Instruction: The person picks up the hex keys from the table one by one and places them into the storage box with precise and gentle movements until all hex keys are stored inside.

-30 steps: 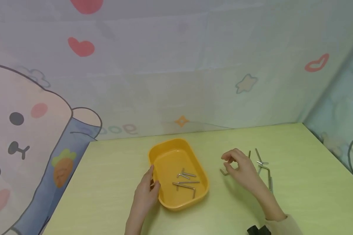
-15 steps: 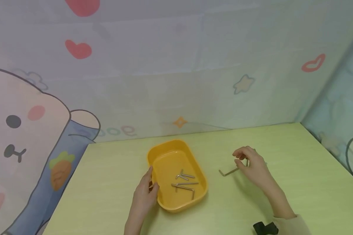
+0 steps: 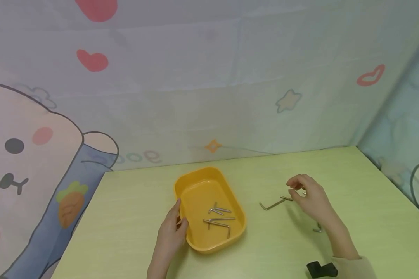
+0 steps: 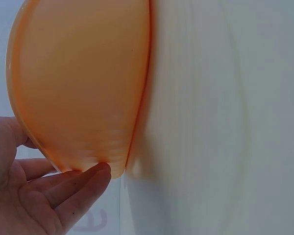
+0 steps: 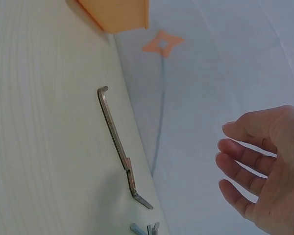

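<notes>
Sorting of hex keys into a tray, pick-up stage. The left hand (image 3: 171,232) rests against the near-left rim of the orange tray (image 3: 195,176), thumb on the rim and fingers laid along the outer wall, steadying it; the left wrist view shows the fingers nearly straight, touching the tray's underside edge rather than curling round it. Several hex keys (image 3: 218,217) already lie inside the tray. The right hand (image 3: 309,197) hovers at about 3 o'clock from the tray, over the loose keys on the green table (image 3: 125,217); its fingers are loosely curled, and the right wrist view shows them apart from one another with nothing between them. A long hex key (image 3: 272,204) lies flat on the table between tray and hand, its far end just beside the fingertips; another small key (image 3: 317,229) shows at 6 o'clock from the hand, partly hidden by the wrist.

The step in hand appears to be the selection of the next key. The next move calls for lowering the fingertips onto a thin, flat shaft and pinching it cleanly, since such keys tend to slide rather than lift.
</notes>
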`<act>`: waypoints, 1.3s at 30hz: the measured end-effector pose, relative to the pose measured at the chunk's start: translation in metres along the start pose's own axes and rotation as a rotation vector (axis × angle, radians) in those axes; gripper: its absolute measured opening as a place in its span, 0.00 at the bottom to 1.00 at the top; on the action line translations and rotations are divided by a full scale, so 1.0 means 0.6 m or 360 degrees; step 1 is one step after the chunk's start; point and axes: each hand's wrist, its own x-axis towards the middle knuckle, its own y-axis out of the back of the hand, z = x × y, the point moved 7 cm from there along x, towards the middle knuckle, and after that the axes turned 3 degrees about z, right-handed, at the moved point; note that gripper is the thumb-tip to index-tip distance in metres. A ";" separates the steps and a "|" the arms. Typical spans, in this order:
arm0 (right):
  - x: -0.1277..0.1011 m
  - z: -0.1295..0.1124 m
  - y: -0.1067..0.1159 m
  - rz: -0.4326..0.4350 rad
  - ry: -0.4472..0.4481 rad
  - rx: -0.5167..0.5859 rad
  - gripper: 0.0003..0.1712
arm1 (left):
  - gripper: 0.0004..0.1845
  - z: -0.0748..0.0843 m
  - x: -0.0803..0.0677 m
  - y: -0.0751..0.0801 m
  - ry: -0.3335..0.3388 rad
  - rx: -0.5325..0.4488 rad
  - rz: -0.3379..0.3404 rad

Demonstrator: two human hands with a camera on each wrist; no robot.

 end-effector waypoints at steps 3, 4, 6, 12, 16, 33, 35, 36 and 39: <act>-0.001 0.006 0.006 0.0013 -0.0013 0.0002 0.10 | 0.31 0.000 0.000 0.000 -0.0001 -0.0003 0.0001; -0.002 0.008 0.009 0.0021 -0.0013 -0.0004 0.10 | 0.31 0.000 0.000 0.000 -0.0001 -0.0002 0.0000; -0.003 0.011 0.013 0.0030 -0.0011 -0.0013 0.10 | 0.31 0.000 0.001 0.000 -0.0002 0.0001 0.0001; -0.006 0.025 0.023 0.0016 -0.0020 0.0021 0.11 | 0.31 -0.001 0.001 0.000 -0.0003 0.0002 0.0004; -0.011 0.036 0.028 0.0014 -0.0040 0.0041 0.11 | 0.32 -0.002 0.000 -0.001 -0.0005 -0.0009 -0.0001; -0.018 0.083 0.029 -0.0095 -0.0174 -0.0050 0.09 | 0.31 -0.003 -0.001 0.001 -0.0014 0.0037 0.0022; -0.019 0.089 0.026 -0.0135 -0.0206 -0.0067 0.09 | 0.31 -0.004 0.000 0.000 -0.0004 0.0033 0.0018; -0.020 0.091 0.024 -0.0155 -0.0223 -0.0073 0.09 | 0.31 -0.004 0.000 0.000 -0.0006 0.0030 0.0016; -0.023 0.101 0.020 -0.0218 -0.0272 -0.0097 0.10 | 0.31 -0.003 0.001 -0.001 -0.0009 0.0024 0.0011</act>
